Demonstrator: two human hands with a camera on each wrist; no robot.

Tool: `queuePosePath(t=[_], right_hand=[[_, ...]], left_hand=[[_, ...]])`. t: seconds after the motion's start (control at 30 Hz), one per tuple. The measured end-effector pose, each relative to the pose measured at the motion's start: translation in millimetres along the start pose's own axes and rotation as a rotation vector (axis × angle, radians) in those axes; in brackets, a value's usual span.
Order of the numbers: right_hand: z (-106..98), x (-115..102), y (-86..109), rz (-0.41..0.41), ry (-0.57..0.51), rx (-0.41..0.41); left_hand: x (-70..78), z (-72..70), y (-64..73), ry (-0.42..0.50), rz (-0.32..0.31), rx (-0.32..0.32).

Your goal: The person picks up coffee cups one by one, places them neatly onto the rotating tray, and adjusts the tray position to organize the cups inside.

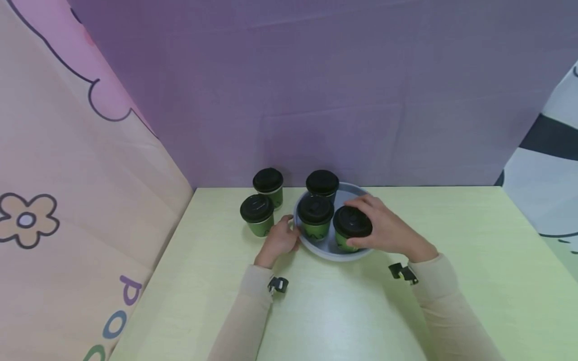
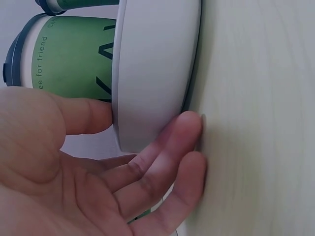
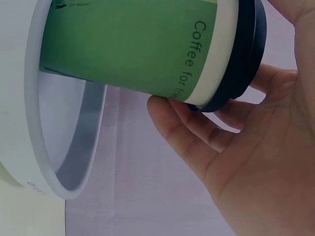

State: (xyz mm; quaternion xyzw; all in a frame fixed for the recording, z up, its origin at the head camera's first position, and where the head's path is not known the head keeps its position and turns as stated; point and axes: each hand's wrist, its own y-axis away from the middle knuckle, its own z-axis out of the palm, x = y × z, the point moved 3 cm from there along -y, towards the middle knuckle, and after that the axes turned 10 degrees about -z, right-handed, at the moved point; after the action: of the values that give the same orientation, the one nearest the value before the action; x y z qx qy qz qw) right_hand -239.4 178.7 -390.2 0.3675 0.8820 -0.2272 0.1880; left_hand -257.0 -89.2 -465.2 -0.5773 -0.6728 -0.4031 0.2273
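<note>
A round grey tray [image 1: 331, 252] with a raised wall holds black-lidded green paper coffee cups. At its left edge, my left hand [image 1: 281, 238] grips the wall; the left wrist view shows the thumb at the rim and fingertips low by the tray's base. My right hand [image 1: 389, 228] holds a coffee cup [image 3: 128, 46] around its lid and upper side, at the tray's right front. That cup's lower end overlaps the tray rim in the right wrist view. Behind and left of it, a second cup [image 1: 315, 213] and a third cup [image 1: 322, 183] stand upright on the tray.
Left of the tray, a front cup [image 1: 257, 213] and a back cup [image 1: 269, 181] stand on the pale table [image 1: 217, 281]. A purple cloth wall [image 1: 289, 110] rises right behind the table's back edge, and a printed curtain [image 1: 81, 190] hangs at the left.
</note>
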Motion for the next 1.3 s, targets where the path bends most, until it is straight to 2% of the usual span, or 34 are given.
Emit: queuePosePath(t=[0.37,0.63,0.8,0.97,1.13,1.3], right_hand=[[3.6,-2.0,-2.2,-0.012,0.005,0.004],[5.2,-5.8,-3.6,-0.016,0.004,0.008],[7.0,-4.9,-3.8,-0.014,0.010,0.008],[7.6,-5.7,-4.0,-0.021,0.009,0.017],[8.8,-4.6,-3.8,-0.032,0.022,0.028],[9.3,-4.2,-3.2,-0.042,0.043,0.029]], left_hand=[[-2.2,0.2,-1.8,0.011,0.021,0.045],[-2.2,0.6,-1.6,0.014,0.012,0.063],[-0.7,-1.2,0.3,-0.015,0.007,0.032],[0.0,-2.0,1.6,-0.048,-0.017,-0.026],[0.8,-1.3,2.9,-0.043,-0.035,-0.084],[1.6,-1.3,4.4,-0.018,-0.036,-0.105]])
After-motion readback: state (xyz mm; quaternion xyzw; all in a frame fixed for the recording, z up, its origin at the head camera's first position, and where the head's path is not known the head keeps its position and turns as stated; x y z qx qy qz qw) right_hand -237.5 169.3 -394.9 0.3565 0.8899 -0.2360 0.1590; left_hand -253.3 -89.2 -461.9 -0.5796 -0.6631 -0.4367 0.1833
